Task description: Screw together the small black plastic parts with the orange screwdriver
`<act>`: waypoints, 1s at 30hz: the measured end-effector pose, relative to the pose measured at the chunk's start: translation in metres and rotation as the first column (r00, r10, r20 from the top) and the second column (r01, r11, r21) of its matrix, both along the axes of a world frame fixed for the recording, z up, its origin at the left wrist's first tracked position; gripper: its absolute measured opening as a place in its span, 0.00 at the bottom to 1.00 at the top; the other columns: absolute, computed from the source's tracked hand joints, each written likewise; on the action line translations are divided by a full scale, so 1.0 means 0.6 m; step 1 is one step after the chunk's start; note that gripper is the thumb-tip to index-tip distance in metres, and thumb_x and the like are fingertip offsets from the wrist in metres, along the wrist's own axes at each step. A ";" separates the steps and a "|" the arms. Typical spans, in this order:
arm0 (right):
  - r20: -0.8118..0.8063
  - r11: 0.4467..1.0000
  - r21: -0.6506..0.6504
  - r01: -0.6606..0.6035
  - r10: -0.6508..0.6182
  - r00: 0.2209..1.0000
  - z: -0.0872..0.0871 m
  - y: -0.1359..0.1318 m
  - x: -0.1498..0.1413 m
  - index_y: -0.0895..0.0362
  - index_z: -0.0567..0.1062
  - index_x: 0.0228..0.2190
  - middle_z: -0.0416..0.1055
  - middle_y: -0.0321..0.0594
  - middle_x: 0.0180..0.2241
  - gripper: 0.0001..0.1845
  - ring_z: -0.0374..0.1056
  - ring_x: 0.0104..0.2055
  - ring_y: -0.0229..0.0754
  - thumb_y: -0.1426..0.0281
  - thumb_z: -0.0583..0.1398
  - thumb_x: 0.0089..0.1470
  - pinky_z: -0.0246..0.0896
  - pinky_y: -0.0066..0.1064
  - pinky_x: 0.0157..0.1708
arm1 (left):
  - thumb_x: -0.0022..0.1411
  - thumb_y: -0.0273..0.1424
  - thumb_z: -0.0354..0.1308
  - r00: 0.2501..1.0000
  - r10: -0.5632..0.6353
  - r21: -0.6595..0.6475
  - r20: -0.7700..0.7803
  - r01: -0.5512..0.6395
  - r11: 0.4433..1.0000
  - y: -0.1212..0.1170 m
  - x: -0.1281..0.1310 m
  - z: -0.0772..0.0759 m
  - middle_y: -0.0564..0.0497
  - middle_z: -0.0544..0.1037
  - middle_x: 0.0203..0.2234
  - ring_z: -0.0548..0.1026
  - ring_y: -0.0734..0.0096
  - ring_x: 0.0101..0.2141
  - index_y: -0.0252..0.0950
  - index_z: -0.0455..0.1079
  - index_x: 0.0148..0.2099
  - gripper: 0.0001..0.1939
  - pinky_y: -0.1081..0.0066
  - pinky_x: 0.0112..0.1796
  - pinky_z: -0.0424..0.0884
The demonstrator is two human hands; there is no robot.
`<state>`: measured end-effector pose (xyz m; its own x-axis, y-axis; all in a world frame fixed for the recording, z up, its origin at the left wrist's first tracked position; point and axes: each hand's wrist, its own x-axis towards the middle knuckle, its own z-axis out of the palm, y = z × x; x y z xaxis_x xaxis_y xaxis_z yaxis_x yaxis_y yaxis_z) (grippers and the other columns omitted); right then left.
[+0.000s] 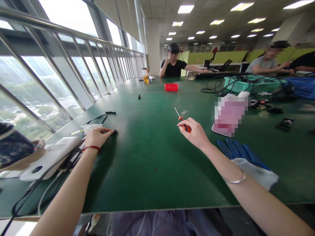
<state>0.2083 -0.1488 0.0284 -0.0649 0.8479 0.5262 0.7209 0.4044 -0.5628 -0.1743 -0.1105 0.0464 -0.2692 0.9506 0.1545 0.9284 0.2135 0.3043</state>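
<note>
My right hand (194, 131) is closed round the orange and black handle of a screwdriver (181, 119), whose metal shaft points up and away to the left over the green table (147, 150). At the left, my left hand (96, 136) pinches a small black piece (114, 132) by the table surface; its exact kind is too small to tell. Just beyond that hand lie another small black part (110, 112) and a black cable (99, 117). A small dark piece (139, 97) rests farther off.
A red basket (171, 87) stands mid-table. On the right lie blue gloves (242, 152), a pink item (230, 116), and a green basket (256, 86) with cables. A white device (52, 157) and wires crowd the left edge beside a railing. Other people sit at the far side.
</note>
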 end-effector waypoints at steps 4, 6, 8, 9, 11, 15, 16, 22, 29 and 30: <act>0.012 1.000 -0.004 -0.003 0.003 1.000 -0.003 0.002 0.000 0.55 0.76 0.32 0.65 0.37 0.30 0.09 0.63 0.29 0.37 0.68 0.56 0.51 0.58 0.31 0.32 | 0.55 0.45 0.55 1.000 0.001 0.001 -0.018 -0.001 1.000 -0.001 0.004 -0.001 0.46 0.77 0.38 0.72 0.61 0.39 0.35 0.76 0.44 0.23 0.70 0.37 0.63; 0.020 1.000 0.003 -0.004 0.004 1.000 -0.004 0.003 0.000 0.54 0.76 0.31 0.65 0.37 0.30 0.09 0.63 0.28 0.37 0.68 0.56 0.51 0.58 0.31 0.31 | 0.55 0.44 0.55 1.000 0.012 0.015 -0.016 -0.012 1.000 -0.001 0.005 0.000 0.47 0.78 0.38 0.72 0.61 0.39 0.35 0.76 0.44 0.21 0.70 0.36 0.64; 0.025 1.000 0.006 -0.005 0.005 1.000 -0.004 0.003 0.000 0.54 0.76 0.31 0.65 0.37 0.30 0.09 0.62 0.28 0.37 0.68 0.56 0.51 0.58 0.31 0.31 | 0.55 0.44 0.55 1.000 0.012 0.019 -0.018 -0.012 1.000 -0.002 0.005 0.000 0.47 0.78 0.38 0.72 0.60 0.39 0.36 0.76 0.43 0.20 0.70 0.37 0.64; 0.026 1.000 0.006 -0.005 0.005 1.000 -0.004 0.003 0.000 0.54 0.76 0.31 0.65 0.37 0.30 0.09 0.63 0.28 0.37 0.68 0.56 0.51 0.58 0.31 0.31 | 0.55 0.44 0.55 1.000 0.012 0.015 -0.017 -0.011 1.000 -0.002 0.005 0.000 0.47 0.78 0.38 0.72 0.60 0.40 0.36 0.76 0.43 0.20 0.70 0.37 0.64; 0.029 1.000 0.001 -0.007 0.007 1.000 -0.005 0.003 0.001 0.54 0.76 0.31 0.66 0.37 0.30 0.09 0.63 0.29 0.37 0.68 0.56 0.51 0.58 0.31 0.31 | 0.55 0.44 0.55 1.000 0.008 0.004 -0.014 -0.008 1.000 -0.003 0.005 0.001 0.46 0.78 0.38 0.72 0.60 0.40 0.35 0.76 0.43 0.21 0.70 0.37 0.64; 0.035 1.000 0.001 -0.013 0.013 0.999 -0.005 0.003 0.001 0.53 0.76 0.31 0.66 0.37 0.30 0.09 0.63 0.28 0.37 0.68 0.56 0.51 0.58 0.31 0.31 | 0.55 0.44 0.55 1.000 0.017 -0.003 -0.018 -0.018 1.000 -0.004 0.007 0.001 0.46 0.79 0.38 0.73 0.60 0.40 0.34 0.76 0.44 0.22 0.71 0.38 0.64; 0.037 1.000 0.002 -0.013 0.013 0.999 -0.006 0.003 0.000 0.53 0.76 0.31 0.66 0.37 0.30 0.09 0.63 0.28 0.37 0.68 0.56 0.51 0.58 0.31 0.31 | 0.55 0.44 0.55 1.000 0.017 -0.002 -0.022 -0.017 1.000 -0.004 0.007 0.001 0.47 0.79 0.38 0.73 0.61 0.40 0.35 0.76 0.43 0.21 0.71 0.37 0.64; 0.049 1.000 -0.016 -0.005 0.005 0.999 -0.005 0.002 -0.001 0.54 0.76 0.31 0.66 0.37 0.30 0.09 0.63 0.28 0.37 0.68 0.55 0.51 0.58 0.30 0.30 | 0.54 0.44 0.55 1.000 0.011 0.017 -0.028 -0.011 1.000 -0.004 0.005 -0.001 0.48 0.79 0.37 0.73 0.61 0.40 0.35 0.77 0.42 0.21 0.72 0.37 0.64; 0.047 1.000 -0.004 -0.012 0.013 0.999 -0.008 0.005 0.000 0.54 0.76 0.31 0.66 0.37 0.30 0.09 0.63 0.28 0.37 0.68 0.56 0.51 0.58 0.30 0.30 | 0.54 0.44 0.56 1.000 0.015 0.005 -0.002 -0.015 1.000 -0.004 0.004 -0.001 0.48 0.79 0.37 0.73 0.62 0.39 0.34 0.77 0.43 0.21 0.72 0.37 0.64; 0.047 1.000 -0.002 -0.013 0.013 0.999 -0.008 0.005 0.000 0.54 0.76 0.31 0.66 0.37 0.30 0.09 0.63 0.28 0.37 0.68 0.56 0.51 0.58 0.30 0.30 | 0.54 0.44 0.56 1.000 0.013 0.010 -0.006 -0.013 1.000 -0.004 0.004 -0.002 0.49 0.79 0.36 0.73 0.62 0.39 0.34 0.77 0.42 0.21 0.72 0.37 0.64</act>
